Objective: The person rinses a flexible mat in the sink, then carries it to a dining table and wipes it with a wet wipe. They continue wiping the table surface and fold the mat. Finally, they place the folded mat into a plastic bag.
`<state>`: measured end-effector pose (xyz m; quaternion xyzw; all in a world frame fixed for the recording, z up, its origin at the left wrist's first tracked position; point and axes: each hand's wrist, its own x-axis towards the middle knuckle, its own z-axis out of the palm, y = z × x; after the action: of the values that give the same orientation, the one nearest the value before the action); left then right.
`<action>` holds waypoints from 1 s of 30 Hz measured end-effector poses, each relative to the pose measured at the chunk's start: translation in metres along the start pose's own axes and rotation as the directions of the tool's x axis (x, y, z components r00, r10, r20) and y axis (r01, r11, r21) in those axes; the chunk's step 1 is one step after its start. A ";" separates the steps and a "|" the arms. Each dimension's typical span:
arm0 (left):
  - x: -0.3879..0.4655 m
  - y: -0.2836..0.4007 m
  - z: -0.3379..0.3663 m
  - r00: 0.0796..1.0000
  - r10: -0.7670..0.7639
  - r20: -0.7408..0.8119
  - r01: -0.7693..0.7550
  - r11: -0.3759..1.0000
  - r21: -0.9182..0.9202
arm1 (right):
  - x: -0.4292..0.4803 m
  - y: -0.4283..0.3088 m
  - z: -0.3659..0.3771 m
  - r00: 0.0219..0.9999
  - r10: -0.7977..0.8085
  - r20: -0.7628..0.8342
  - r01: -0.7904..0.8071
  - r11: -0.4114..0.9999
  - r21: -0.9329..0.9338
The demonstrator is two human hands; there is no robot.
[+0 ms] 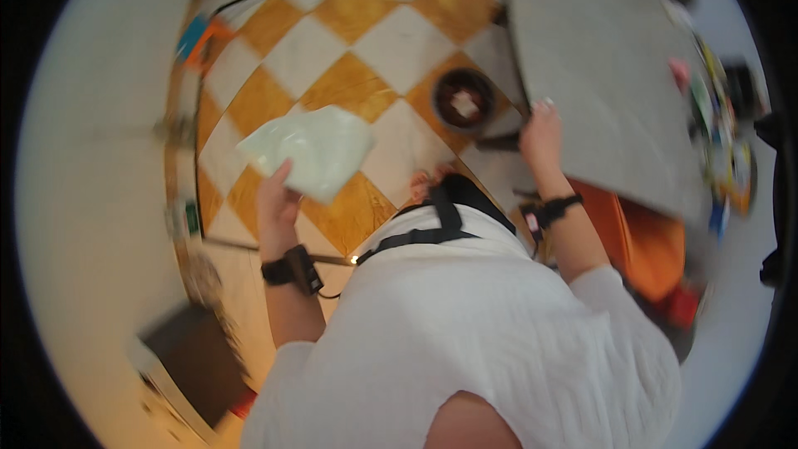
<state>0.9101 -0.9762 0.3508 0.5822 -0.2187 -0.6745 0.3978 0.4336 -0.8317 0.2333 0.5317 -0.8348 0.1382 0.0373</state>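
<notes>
My left hand (pixel 278 198) grips a pale greenish-white, glossy sheet-like thing (pixel 315 146), perhaps a plastic bag, by its near edge with the thumb on top. It is held above the tiled floor (pixel 399 43). My right hand (pixel 541 137) is at the left edge of a grey table (pixel 598 75), its fingers curled. Something small and whitish shows at its fingertips, too blurred to name, and whether the hand holds it cannot be told. A dark round bin (pixel 464 100) with a pale scrap inside stands on the floor between the hands.
An orange chair (pixel 651 249) is partly under the table's near side. Assorted blurred items, one of them pink (pixel 679 73), lie along the table's right side. A dark brown box-like object (pixel 196 355) stands at lower left. Blue and orange objects (pixel 198 40) sit by the left wall.
</notes>
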 end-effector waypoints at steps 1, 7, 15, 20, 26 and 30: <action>-0.008 -0.005 -0.006 0.997 0.041 -0.059 -0.045 0.997 -0.063 | 0.005 -0.004 -0.005 0.999 -0.044 0.028 0.043 0.999 0.015; -0.088 -0.012 -0.053 0.935 0.088 -0.343 -0.136 0.983 -0.120 | 0.043 -0.019 -0.025 0.982 -0.121 0.148 0.070 0.947 0.312; -0.172 -0.061 -0.126 0.779 0.080 -0.622 -0.261 0.943 -0.205 | 0.114 0.021 0.120 0.835 -0.169 0.524 -0.086 0.901 0.426; -0.260 -0.097 -0.128 0.669 0.023 -0.743 -0.442 0.816 -0.373 | 0.147 0.066 0.103 0.493 -0.176 0.852 -0.389 0.832 0.396; -0.334 -0.128 -0.195 0.551 -0.073 -0.831 -0.503 0.766 -0.401 | 0.093 -0.080 0.094 0.321 -0.246 0.914 0.074 0.969 0.235; -0.387 -0.121 -0.286 0.456 -0.084 -0.886 -0.557 0.749 -0.357 | 0.034 -0.252 0.108 0.198 -0.281 0.939 0.047 0.960 0.278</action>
<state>1.1526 -0.5502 0.4308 0.6370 0.1550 -0.2529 0.7115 0.6545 -0.9910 0.1847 0.5874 -0.5949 -0.1511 -0.5275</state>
